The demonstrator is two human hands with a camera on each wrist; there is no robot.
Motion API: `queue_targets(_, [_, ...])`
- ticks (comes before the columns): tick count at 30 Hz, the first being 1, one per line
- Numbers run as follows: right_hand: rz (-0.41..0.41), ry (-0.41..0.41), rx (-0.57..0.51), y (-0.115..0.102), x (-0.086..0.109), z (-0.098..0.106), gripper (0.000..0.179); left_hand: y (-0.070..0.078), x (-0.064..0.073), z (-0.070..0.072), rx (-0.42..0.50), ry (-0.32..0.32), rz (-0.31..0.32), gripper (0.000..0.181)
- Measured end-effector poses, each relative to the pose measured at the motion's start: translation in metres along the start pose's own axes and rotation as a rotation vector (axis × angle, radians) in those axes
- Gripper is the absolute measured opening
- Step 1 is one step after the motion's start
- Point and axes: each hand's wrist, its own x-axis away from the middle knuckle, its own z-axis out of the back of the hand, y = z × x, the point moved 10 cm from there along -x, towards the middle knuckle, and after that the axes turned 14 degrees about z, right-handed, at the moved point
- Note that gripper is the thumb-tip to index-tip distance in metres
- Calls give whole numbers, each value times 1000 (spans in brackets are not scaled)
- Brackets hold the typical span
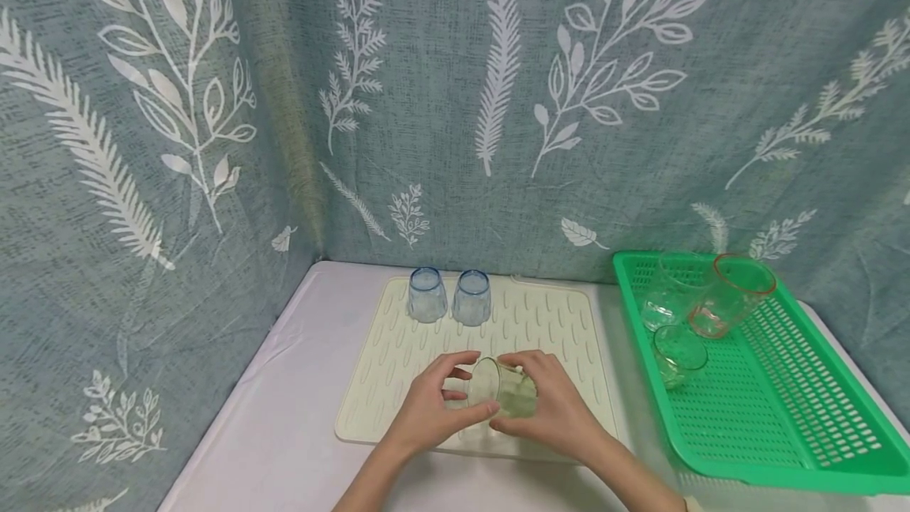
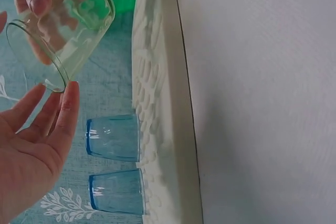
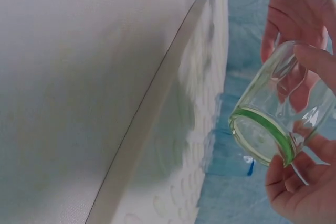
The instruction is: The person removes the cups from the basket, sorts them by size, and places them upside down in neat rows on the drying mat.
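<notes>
In the head view a pale green drinking glass [image 1: 517, 392] lies tilted on its side between both hands, above the ribbed mat, its rim to the left. My right hand [image 1: 550, 409] grips it round the body toward the base. My left hand [image 1: 439, 409] holds the rim end, thumb on the near side and fingertips on the far side. The left wrist view shows the left fingertips [image 2: 71, 90] right at the glass's rim. In the right wrist view the thick green-tinged base [image 3: 262, 135] faces the camera.
Two blue glasses [image 1: 426, 299] stand at the back of the cream drying mat [image 1: 398, 354]. To the right sits a green plastic basket [image 1: 768, 417] holding a clear glass [image 1: 661, 310], a red-rimmed glass [image 1: 718, 314] and a small greenish one [image 1: 678, 358]. A patterned curtain [image 1: 441, 101] hangs behind.
</notes>
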Motion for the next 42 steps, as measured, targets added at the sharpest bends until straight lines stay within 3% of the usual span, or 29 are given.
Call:
queue_targets(7, [29,-18,45,-4,-1,-2,72,0,0,-1,5,9,-8,61])
queue_targets(12, [20,-7,9,-4,-2,-2,76,-3,0,1,72,22,7,58])
queue_targets(21, [-193,90,-313,21,4,0,72,-9,1,9,216,53,80,53])
queue_targets(29, [-439,146,-727,39,17,-18,65,-12,0,10,416,28,73,50])
queue_targets(35, [-480,170,-892,37,20,-27,66,-15,0,9,560,5,106,53])
queue_targets(42, [-498,196,-994,35,20,-31,65,-18,0,8,581,-4,136,56])
